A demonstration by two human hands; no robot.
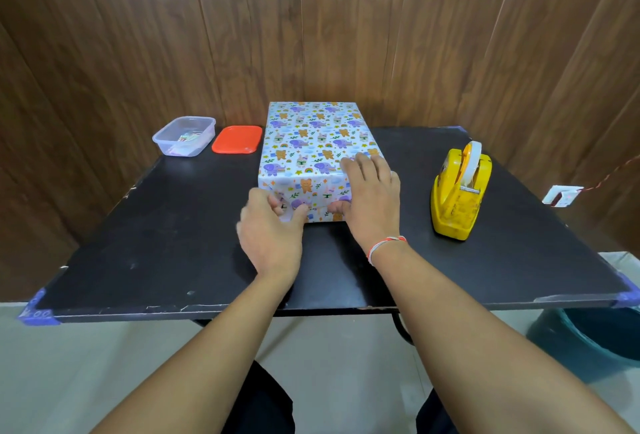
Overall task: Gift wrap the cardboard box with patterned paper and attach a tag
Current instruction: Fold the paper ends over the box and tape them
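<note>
Left hand [272, 231] seems to pinch the animal-patterned paper-wrapped box [313, 143] at its near edge, right hand [372, 198] flat on top, black surface [156, 226] open around.

The wrapped box [313, 143] is covered in white paper with a pattern of purple elephants, orange bears, small rainbows, yellow stars and green leaves. It stands on a black table [173, 243] whose near corners carry purple-blue tape. To the left of the box lies a red-orange lid [237, 139], and left of that lid stands a clear, colourless container [184, 136] with some white and pinkish pieces inside. To the right of the box is a yellow tape dispenser [460, 191], with dirty marks, holding a white roll with an orange core. Behind the box the wall [346, 18] is dark brown wood grain. The right wrist near the box wears a red and white thread [386, 246].
</note>
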